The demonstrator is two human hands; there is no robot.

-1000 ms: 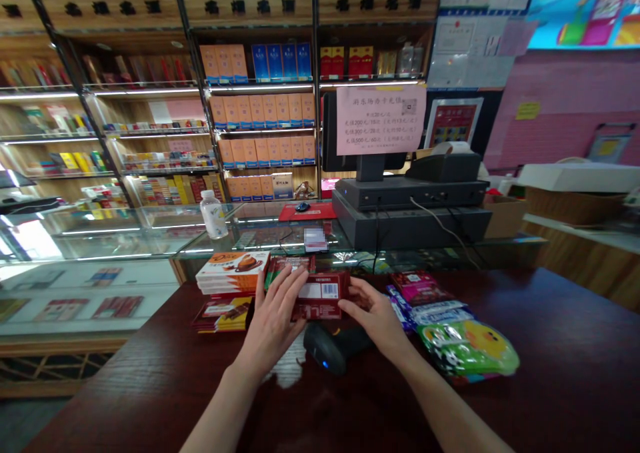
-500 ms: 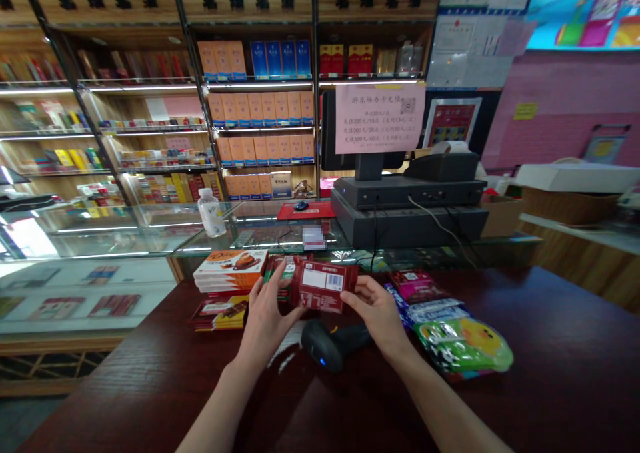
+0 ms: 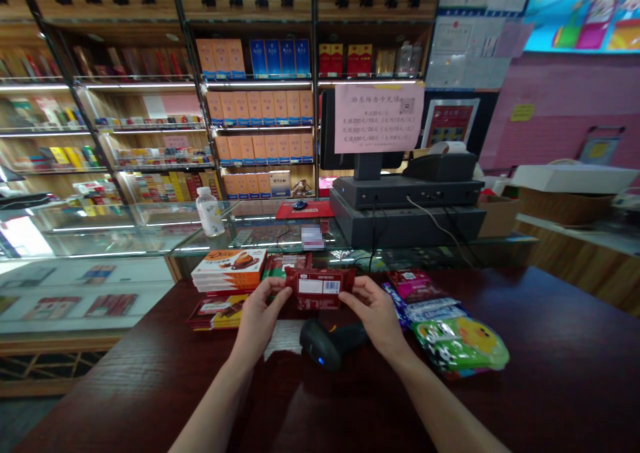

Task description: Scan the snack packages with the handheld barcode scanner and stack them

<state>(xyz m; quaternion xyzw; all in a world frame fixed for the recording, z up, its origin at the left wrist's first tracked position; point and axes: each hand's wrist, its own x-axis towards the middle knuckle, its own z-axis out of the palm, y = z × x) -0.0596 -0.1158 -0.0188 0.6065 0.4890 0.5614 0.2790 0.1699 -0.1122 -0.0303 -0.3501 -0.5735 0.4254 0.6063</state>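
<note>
Between my two hands is a dark red snack packet [image 3: 319, 289], its barcode and white label facing me. My left hand [image 3: 263, 310] pinches the packet's left end, and my right hand [image 3: 373, 306] grips its right end. Just below the packet a black barcode scanner [image 3: 321, 345] lies on the dark wooden counter [image 3: 165, 386], a small blue light on its head. Behind my left hand are a stack of orange and white boxes [image 3: 229, 270], some red and yellow chocolate packets [image 3: 220, 312] and a green and brown packet [image 3: 285, 264].
Right of my right hand lie a green bag with a yellow duck [image 3: 460, 345], blue packets [image 3: 435, 310] and a dark red and pink packet [image 3: 413, 285]. Farther back stand a glass display case [image 3: 250, 228], a plastic bottle [image 3: 209, 212] and a cash register [image 3: 405, 213] with cables.
My left hand has lowered and now pinches the packet's left end, where its fingers were spread beside it before. The packet has levelled out; my right hand keeps its hold.
</note>
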